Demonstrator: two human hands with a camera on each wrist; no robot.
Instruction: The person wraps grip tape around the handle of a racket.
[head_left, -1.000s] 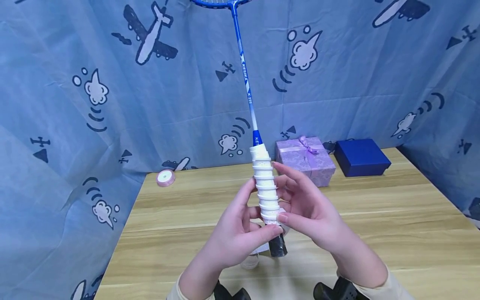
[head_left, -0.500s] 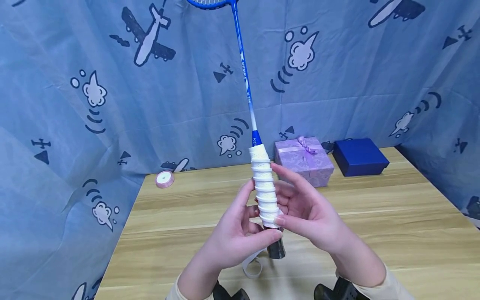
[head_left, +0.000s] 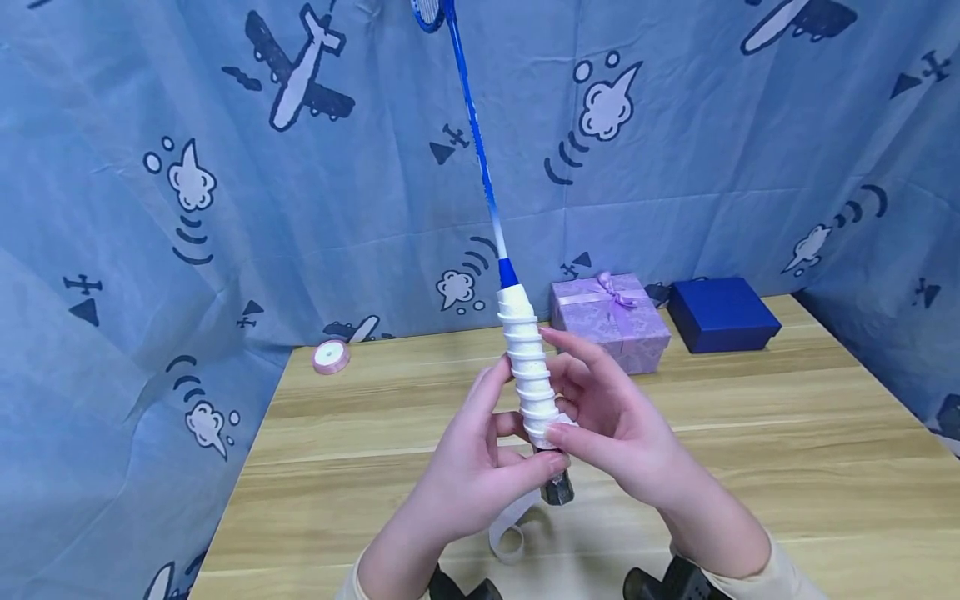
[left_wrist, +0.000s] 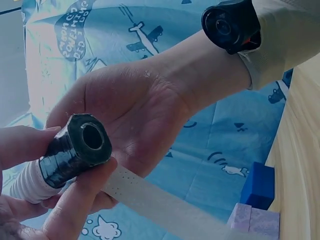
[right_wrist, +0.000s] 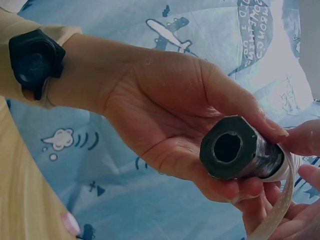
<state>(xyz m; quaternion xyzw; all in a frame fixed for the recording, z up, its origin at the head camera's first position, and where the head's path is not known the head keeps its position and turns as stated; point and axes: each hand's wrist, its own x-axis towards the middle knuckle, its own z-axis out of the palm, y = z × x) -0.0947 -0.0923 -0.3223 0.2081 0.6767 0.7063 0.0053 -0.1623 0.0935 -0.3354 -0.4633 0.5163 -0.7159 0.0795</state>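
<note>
A blue and white badminton racket stands tilted in both hands, its head partly cut off by the top edge of the head view. White ridged grip tape winds round most of the handle; the black butt end is bare. My left hand grips the handle from the left, thumb at the lower edge of the wrap. From the right, my right hand holds it, thumb pressing the lowest turns of tape. A loose tape tail hangs off the handle, its end curling below. Some fingers are hidden behind the handle.
On the wooden table, a pink ribbon spool lies at the back left. A lilac gift box and a dark blue box stand at the back right. A blue patterned curtain hangs behind.
The racket has turned about its shaft, so its head now shows much narrower and the shaft lettering has turned out of sight. More of the loose tape's curl shows below the hands.
</note>
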